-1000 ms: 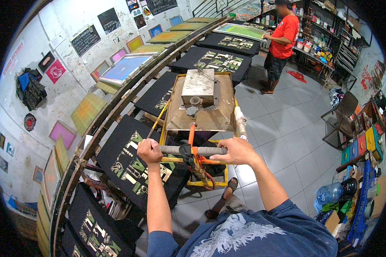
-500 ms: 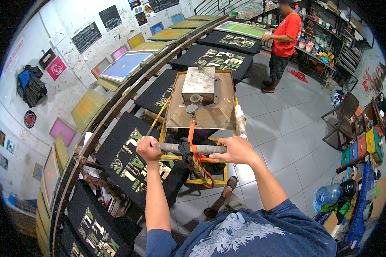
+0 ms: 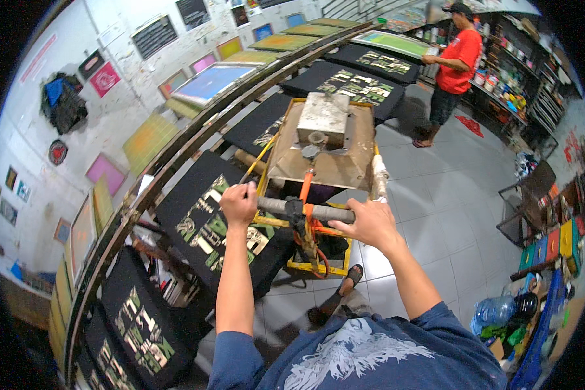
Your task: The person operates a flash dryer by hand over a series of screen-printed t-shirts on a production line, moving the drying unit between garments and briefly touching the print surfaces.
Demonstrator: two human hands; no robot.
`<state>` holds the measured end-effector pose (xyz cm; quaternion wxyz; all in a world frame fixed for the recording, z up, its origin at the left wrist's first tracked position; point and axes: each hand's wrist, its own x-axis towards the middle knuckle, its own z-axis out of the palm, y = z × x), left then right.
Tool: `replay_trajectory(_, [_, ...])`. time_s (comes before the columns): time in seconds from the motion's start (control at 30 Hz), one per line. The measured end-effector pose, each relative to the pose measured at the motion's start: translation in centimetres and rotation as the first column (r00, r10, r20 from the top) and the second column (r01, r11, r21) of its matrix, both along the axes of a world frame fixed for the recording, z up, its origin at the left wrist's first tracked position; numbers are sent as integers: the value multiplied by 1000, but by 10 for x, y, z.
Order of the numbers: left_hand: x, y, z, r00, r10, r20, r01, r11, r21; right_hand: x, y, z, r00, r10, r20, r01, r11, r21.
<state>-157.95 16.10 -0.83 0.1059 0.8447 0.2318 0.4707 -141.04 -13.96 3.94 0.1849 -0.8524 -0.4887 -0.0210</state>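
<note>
My left hand (image 3: 239, 205) is closed round the left end of a grey, tape-wrapped handlebar (image 3: 333, 213). At the bar's right end, my right hand (image 3: 374, 224) grips it with the thumb along the near side. The bar belongs to a wheeled-looking heater on a yellow metal frame (image 3: 305, 265). Its wide, stained metal hood (image 3: 286, 166) carries a pale metal box (image 3: 323, 116). An orange strap (image 3: 307, 186) runs from the hood to the bar's middle, where black wrapping and cords hang. Left of the frame lies a black printed T-shirt (image 3: 192, 188).
More black shirts (image 3: 354, 84) lie in a row along a long dark rail (image 3: 188, 138). Screen frames (image 3: 214, 83) lean behind it. A person in a red shirt (image 3: 460, 62) stands at the far right. On the right are a chair (image 3: 533, 188) and a water bottle (image 3: 494, 312).
The whole view has shifted, so the heater, shirts and wall appear farther right and slightly higher. Both hands stay on the handlebar. The person in red has raised their head slightly.
</note>
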Motion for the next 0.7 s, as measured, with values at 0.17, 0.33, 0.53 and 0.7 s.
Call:
replay_trajectory(0.17, [-13,-22,8,998,35,-50,-37,999,-37,-7,-8,-3,991,11,136,-24,996,90])
replay_trajectory(0.33, [-50,-83,8,994,100,-49,-99,995,18,-3,-42,-8,936,178,304,-231,962,147])
replay_trajectory(0.53, [-106,-180,24,950,276,-145,-280,960,-8,17,-69,-19,880,393,266,-459,846,270])
replay_trajectory(0.7, [-126,-246,22,869,456,-193,-476,877,-72,34,-57,-20,839,464,284,-543,745,387])
